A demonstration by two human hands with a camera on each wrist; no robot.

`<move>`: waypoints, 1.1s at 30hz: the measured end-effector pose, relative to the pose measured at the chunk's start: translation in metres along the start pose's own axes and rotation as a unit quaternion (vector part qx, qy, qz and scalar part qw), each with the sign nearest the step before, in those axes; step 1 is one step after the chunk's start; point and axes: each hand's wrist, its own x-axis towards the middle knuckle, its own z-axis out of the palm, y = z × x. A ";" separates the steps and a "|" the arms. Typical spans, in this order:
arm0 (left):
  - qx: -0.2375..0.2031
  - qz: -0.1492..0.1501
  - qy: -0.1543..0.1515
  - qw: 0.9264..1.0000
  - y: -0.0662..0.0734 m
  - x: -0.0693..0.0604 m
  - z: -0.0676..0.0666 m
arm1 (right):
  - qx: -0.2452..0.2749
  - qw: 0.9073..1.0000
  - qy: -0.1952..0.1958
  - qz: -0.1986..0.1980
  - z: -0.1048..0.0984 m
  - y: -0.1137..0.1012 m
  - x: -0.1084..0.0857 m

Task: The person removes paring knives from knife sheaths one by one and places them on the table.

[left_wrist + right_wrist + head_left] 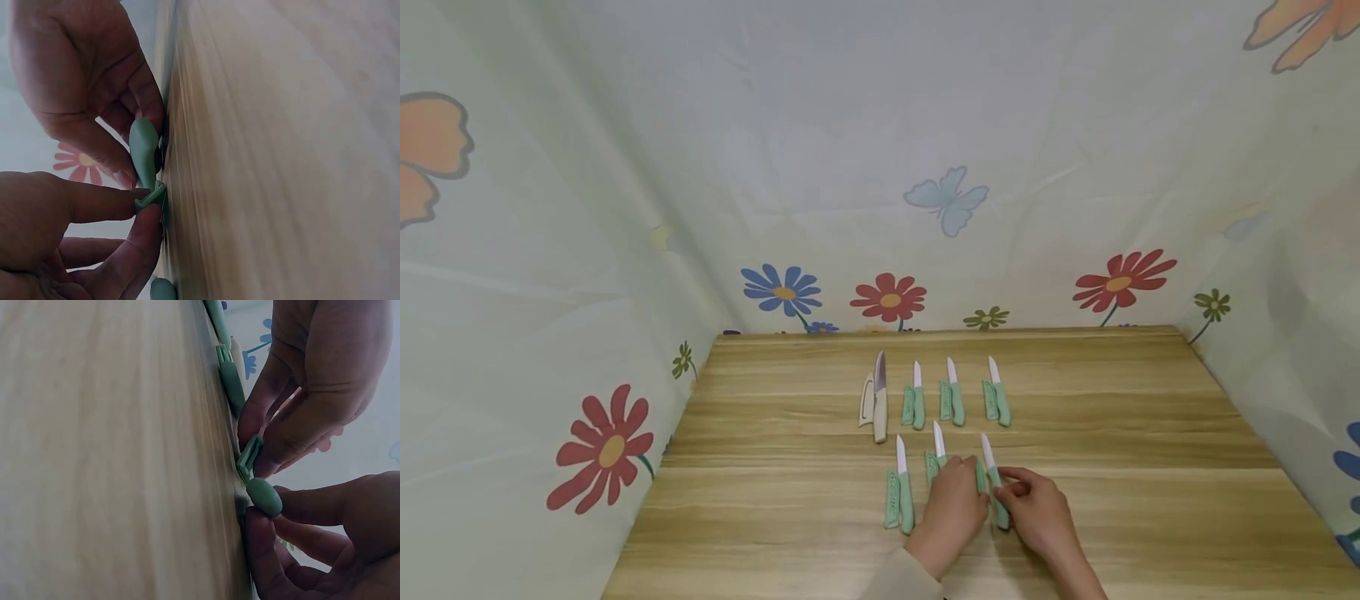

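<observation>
My right hand pinches the green handle of a paring knife at the front right; its pale blade points away from me. Just to its left, my left hand pinches a green blade sheath between thumb and fingers. In the left wrist view the sheath stands on edge close beside the knife handle. The right wrist view shows the rounded handle end between right thumb and fingers. Another paring knife and its sheath are partly hidden behind my left hand.
Left of my hands lies a green knife with its sheath. Farther back, several green knives, one of them at the right, lie beside sheaths. A larger beige-handled knife rests by its beige sheath. Flowered cloth encloses the wooden table.
</observation>
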 end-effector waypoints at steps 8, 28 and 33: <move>0.009 -0.002 0.006 1.000 0.002 0.000 0.003 | -0.036 0.999 0.012 -0.012 0.004 -0.001 0.002; 0.018 0.004 0.006 1.000 0.002 -0.003 0.005 | -0.041 0.999 0.007 -0.024 0.007 0.003 0.007; 0.020 0.003 0.008 1.000 0.003 -0.003 0.004 | -0.041 0.999 0.007 -0.024 0.007 0.002 0.007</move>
